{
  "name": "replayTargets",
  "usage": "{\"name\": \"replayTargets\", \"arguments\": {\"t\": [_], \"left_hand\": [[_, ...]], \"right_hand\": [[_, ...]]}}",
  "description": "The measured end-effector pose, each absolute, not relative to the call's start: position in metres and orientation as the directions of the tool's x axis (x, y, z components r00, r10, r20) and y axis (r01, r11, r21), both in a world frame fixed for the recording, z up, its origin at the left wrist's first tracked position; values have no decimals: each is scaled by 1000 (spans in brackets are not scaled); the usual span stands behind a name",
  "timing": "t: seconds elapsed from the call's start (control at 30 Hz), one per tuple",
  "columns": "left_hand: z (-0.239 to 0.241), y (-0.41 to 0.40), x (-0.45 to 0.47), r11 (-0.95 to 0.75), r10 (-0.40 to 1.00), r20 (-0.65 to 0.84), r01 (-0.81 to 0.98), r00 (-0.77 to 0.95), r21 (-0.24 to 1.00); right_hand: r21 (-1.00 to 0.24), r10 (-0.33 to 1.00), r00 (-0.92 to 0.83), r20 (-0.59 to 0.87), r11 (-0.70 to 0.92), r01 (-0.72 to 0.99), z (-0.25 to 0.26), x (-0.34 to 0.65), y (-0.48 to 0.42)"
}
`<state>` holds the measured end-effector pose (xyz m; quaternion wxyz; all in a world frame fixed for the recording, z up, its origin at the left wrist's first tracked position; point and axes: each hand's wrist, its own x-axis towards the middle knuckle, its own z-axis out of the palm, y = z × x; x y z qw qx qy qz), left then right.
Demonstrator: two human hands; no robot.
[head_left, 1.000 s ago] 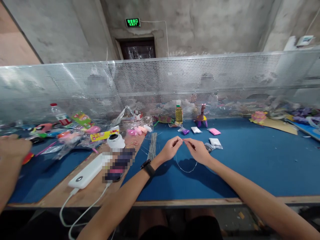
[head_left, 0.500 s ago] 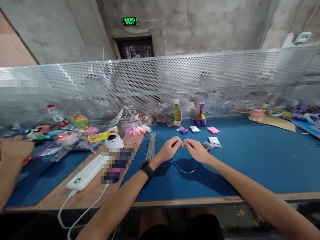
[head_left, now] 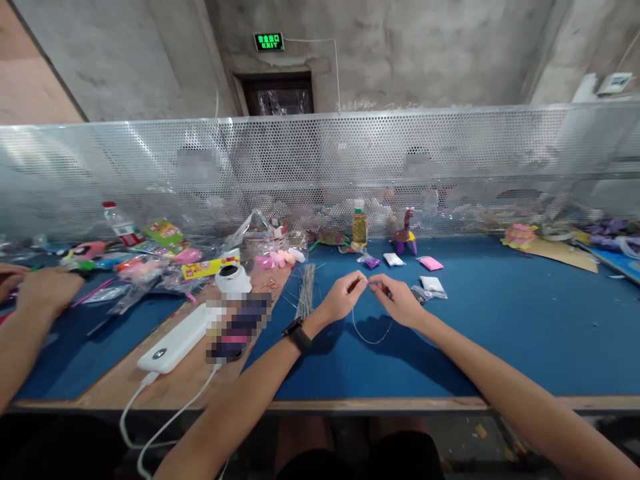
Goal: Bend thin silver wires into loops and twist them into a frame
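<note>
Working over a blue mat (head_left: 500, 320). At 9 o'clock, a white power bank (head_left: 175, 339). At centre, left hand (head_left: 344, 298) and right hand (head_left: 400, 303), fingertips nearly meeting, each pinched on 1 end of a thin wire (head_left: 367, 339). At 9 o'clock of the left hand, a bundle (head_left: 305, 300). Loop sagging toward 6 o'clock, near the mat.

A perforated metal screen (head_left: 320, 167) backs the blue workbench (head_left: 500, 320) below bare concrete walls (head_left: 425, 47).
</note>
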<state>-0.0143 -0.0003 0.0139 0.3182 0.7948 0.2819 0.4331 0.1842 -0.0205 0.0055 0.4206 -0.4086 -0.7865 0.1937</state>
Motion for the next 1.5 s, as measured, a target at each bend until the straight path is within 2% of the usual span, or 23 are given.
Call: {"name": "replayTargets", "arguments": {"t": [0.07, 0.17, 0.23, 0.3, 0.4, 0.57, 0.7, 0.8, 0.93, 1.07, 1.17, 1.23, 1.33, 1.4, 1.5], "left_hand": [[14, 1, -14, -626, 727, 506, 146, 465, 766], [14, 1, -14, -597, 735, 483, 117, 475, 794], [15, 0, -14, -586, 738, 474, 109, 479, 803], [16, -2, -13, -591, 736, 477, 112, 480, 799], [18, -5, -13, -618, 724, 490, 141, 485, 773], [21, -9, -13, -675, 691, 529, 177, 493, 716], [23, -11, -13, -688, 687, 543, 193, 483, 700], [23, -12, -13, -686, 689, 548, 185, 475, 703], [22, -12, -12, -712, 669, 582, 171, 463, 682], [22, -15, -9, -741, 640, 605, 172, 473, 650], [23, -16, -7, -734, 655, 596, 205, 464, 647], [23, -16, -7, -722, 673, 588, 229, 448, 652], [21, -12, -9, -692, 710, 578, 244, 402, 679], [20, -8, -11, -661, 741, 565, 250, 362, 707], [19, -4, -13, -628, 772, 547, 252, 325, 736]], "right_hand": [[-458, 728, -362, 582, 661, 594, 5, 189, -19], [-220, 616, -441, 653, 711, 668, 5, 195, -16], [-112, 551, -482, 682, 729, 675, 4, 197, -16], [-74, 517, -503, 692, 744, 664, 4, 198, -15], [-146, 536, -482, 693, 759, 634, 6, 198, -16], [-444, 667, -354, 655, 720, 533, 12, 193, -20], [-706, 801, -231, 552, 597, 382, 12, 186, -24], [-852, 884, -193, 425, 463, 245, 13, 180, -27], [-957, 939, -200, 279, 289, 23, 16, 174, -28], [-977, 948, -309, 74, 7, -214, 17, 173, -23], [-960, 919, -394, -34, -140, -242, 17, 176, -19], [-985, 927, -375, -3, -68, -159, 18, 178, -19], [-972, 941, -281, 189, 219, 79, 19, 181, -20], [-887, 914, -202, 353, 395, 239, 17, 183, -20], [-720, 820, -131, 558, 556, 416, 11, 183, -19]]}}
